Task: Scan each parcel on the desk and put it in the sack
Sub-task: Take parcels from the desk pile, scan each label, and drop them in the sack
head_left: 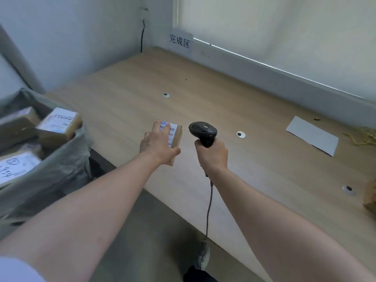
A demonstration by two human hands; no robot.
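Note:
My left hand [157,144] grips a small brown cardboard parcel [176,137] with a white barcode label, held over the front edge of the wooden desk [223,102]. A bluish light falls on the label near my fingertips. My right hand [211,154] grips the handle of a black barcode scanner [202,131], its head turned toward the parcel. The scanner's cable hangs down toward the floor. At the left stands the grey-green sack [61,159], holding several labelled parcels [59,124].
A white sheet of paper [312,135] and a yellow tangle of string [364,136] lie on the desk at the right. A brown object [370,196] shows at the right edge. A sign [180,42] leans against the back wall. My shoe [202,256] is on the floor.

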